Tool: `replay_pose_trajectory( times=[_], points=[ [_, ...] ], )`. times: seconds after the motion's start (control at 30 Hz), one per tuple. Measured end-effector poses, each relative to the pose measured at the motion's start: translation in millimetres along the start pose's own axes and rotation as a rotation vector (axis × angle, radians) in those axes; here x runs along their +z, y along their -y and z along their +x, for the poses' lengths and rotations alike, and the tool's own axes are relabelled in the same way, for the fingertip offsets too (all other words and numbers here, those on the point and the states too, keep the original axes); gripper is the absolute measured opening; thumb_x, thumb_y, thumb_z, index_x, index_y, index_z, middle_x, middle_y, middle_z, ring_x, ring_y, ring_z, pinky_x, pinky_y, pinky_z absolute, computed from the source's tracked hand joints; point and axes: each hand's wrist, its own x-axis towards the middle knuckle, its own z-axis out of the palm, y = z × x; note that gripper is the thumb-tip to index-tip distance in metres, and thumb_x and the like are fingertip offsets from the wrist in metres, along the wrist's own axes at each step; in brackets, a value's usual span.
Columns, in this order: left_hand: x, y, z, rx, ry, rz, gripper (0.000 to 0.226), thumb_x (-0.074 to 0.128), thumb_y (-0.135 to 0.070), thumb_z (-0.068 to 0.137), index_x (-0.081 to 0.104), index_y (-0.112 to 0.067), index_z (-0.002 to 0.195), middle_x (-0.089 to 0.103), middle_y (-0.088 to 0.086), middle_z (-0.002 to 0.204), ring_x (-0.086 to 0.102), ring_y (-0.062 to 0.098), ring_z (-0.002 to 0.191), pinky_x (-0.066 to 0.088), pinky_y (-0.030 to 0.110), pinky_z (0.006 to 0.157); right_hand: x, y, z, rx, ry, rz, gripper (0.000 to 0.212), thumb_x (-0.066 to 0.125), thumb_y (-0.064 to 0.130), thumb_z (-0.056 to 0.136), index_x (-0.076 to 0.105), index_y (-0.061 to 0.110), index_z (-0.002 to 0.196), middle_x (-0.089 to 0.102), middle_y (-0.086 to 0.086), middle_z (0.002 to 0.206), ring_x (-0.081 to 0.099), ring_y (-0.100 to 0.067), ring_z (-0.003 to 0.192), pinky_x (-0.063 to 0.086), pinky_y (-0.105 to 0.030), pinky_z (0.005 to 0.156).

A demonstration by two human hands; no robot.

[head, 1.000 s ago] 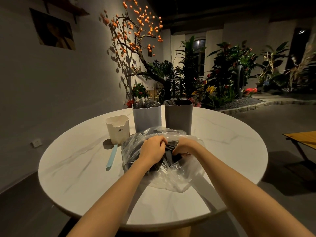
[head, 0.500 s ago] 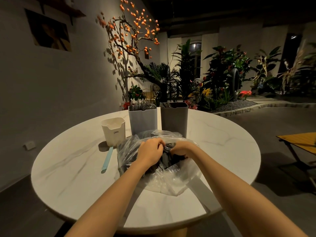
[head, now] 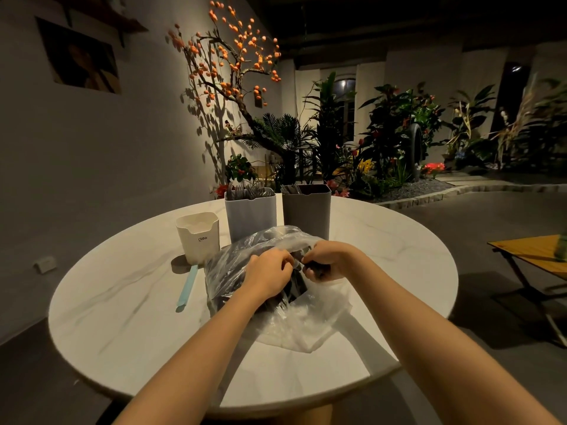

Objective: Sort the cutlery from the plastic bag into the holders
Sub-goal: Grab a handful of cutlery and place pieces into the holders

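Observation:
A clear plastic bag (head: 306, 320) lies mid-table with dark cutlery (head: 294, 289) showing through its opening. My left hand (head: 267, 271) and my right hand (head: 328, 260) sit together at the bag's mouth, fingers curled around the dark cutlery and the plastic there. What exactly each finger pinches is hidden. Behind the bag stand three holders: a white one (head: 199, 237) at the left, a light blue-grey one (head: 250, 213) with fork tips sticking out, and a dark grey one (head: 306, 210) with a few dark pieces inside.
A light blue stick (head: 186, 286) lies on the round white marble table (head: 122, 317), left of the bag, below the white holder. Plants and an orange-fruited tree stand behind the table. A wooden folding table (head: 534, 253) is at the right.
The head camera has shifted slightly. Both hands stay at the bag's mouth, and the right hand has lifted a little, curling more tightly around dark cutlery.

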Motion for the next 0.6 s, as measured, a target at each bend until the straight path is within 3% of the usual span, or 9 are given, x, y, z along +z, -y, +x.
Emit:
replay_pose_trajectory(
  times=[0.13, 0.23, 0.33, 0.47, 0.6],
  points=[
    [0.1, -4.7, -3.2, -0.018, -0.058, -0.108, 0.022, 0.046, -0.022, 0.097, 0.067, -0.020, 0.103, 0.066, -0.001, 0.107, 0.059, 0.017, 0.094, 0.045, 0.042, 0.096, -9.4, -4.1, -14.1, 0.010, 0.085, 0.074, 0.015, 0.037, -0.001, 0.099, 0.048, -0.001, 0.089, 0.049, -0.011, 0.073, 0.044, -0.011, 0.052, 0.042, -0.015, 0.042],
    [-0.8, -7.9, -3.3, -0.034, -0.128, -0.207, 0.018, 0.048, -0.020, 0.097, 0.065, -0.019, 0.102, 0.066, 0.000, 0.099, 0.059, 0.013, 0.084, 0.054, 0.034, 0.082, -16.3, -10.2, -22.2, 0.009, 0.097, 0.054, 0.017, 0.038, 0.001, 0.099, 0.049, 0.000, 0.086, 0.048, -0.010, 0.069, 0.043, -0.009, 0.046, 0.040, -0.015, 0.040],
    [-1.0, -11.2, 0.1, -0.055, -0.150, -0.250, 0.020, 0.046, -0.020, 0.099, 0.063, -0.017, 0.109, 0.063, 0.001, 0.103, 0.058, 0.013, 0.089, 0.052, 0.029, 0.081, -21.7, -14.1, -29.4, 0.013, 0.082, -0.006, 0.016, 0.041, 0.006, 0.099, 0.052, 0.000, 0.089, 0.047, -0.008, 0.068, 0.039, -0.008, 0.051, 0.038, -0.013, 0.041],
    [-0.1, -17.3, 3.4, -0.072, -0.147, -0.243, 0.023, 0.043, -0.020, 0.100, 0.063, -0.014, 0.109, 0.061, 0.002, 0.105, 0.056, 0.017, 0.094, 0.049, 0.033, 0.084, -30.0, -19.8, -40.2, 0.002, 0.065, -0.077, 0.011, 0.045, 0.007, 0.099, 0.054, 0.001, 0.097, 0.048, -0.007, 0.066, 0.040, -0.007, 0.045, 0.037, -0.013, 0.041],
    [-6.9, -29.2, 0.5, -0.102, -0.201, -0.218, 0.026, 0.044, -0.034, 0.099, 0.066, -0.023, 0.091, 0.059, -0.010, 0.077, 0.055, 0.013, 0.076, 0.044, 0.027, 0.068, -37.6, -24.7, -47.7, -0.053, 0.080, -0.089, 0.016, 0.050, 0.019, 0.100, 0.058, 0.004, 0.102, 0.048, -0.003, 0.063, 0.038, -0.006, 0.045, 0.036, -0.014, 0.040]
  ],
)
